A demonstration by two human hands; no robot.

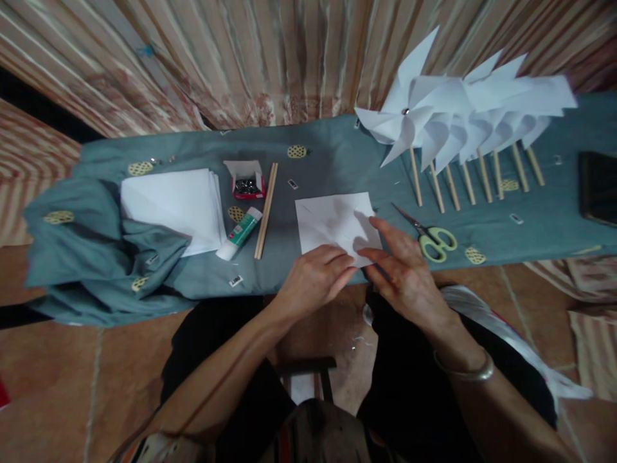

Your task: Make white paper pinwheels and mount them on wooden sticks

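White paper sheet (332,222) lies flat on the cloth-covered desk (337,164), at the near edge, in front of the person. The left hand (321,276) rests on its near side, fingers (330,254) bent and close together. The right hand (402,273) is at the near right corner, its fingers spread apart, one reaching up along the right edge; shadow and overlap make the tips hard to read, so I cannot tell whether either hand pinches the paper. A metal bracelet (475,373) circles the right wrist.

Just beside the right hand, on its right, lie scissors (423,231) with pale green handles, blades pointing to the far left. Left of the sheet, thin wooden sticks (267,211) lie side by side, and near them are a green and white glue stick (240,233) and an open red box (257,193) of dark shiny pins (245,186). Farther left is a stack of white paper (168,202), partly covered by a fold of the cloth (91,257). At the far right, a row of white pinwheels (436,106) on wooden sticks lies along the desk, before a striped curtain (289,58).
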